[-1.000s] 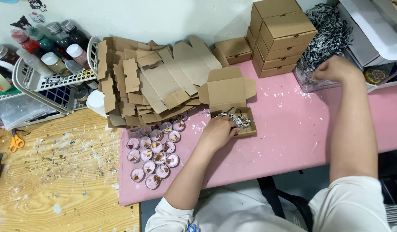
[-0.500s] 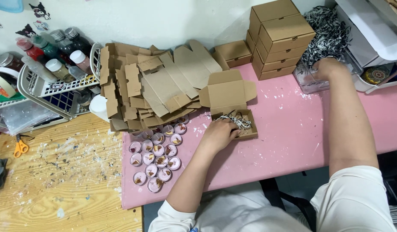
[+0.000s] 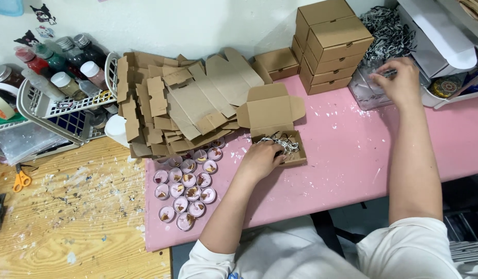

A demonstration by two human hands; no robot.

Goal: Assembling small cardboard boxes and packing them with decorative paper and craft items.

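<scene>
Two hands are working apart on the pink table [image 3: 352,165]: nearest, the left hand [image 3: 259,160] is resting with curled fingers on the near left corner of the small open box [image 3: 280,147], pressing at the shredded paper [image 3: 286,144] inside, its lid flap standing open on the far side. Farther right, the right hand [image 3: 402,82] is pinching more black and white shreds at the clear tub [image 3: 365,90], well apart from the box, beside stacked closed boxes [image 3: 332,44].
</scene>
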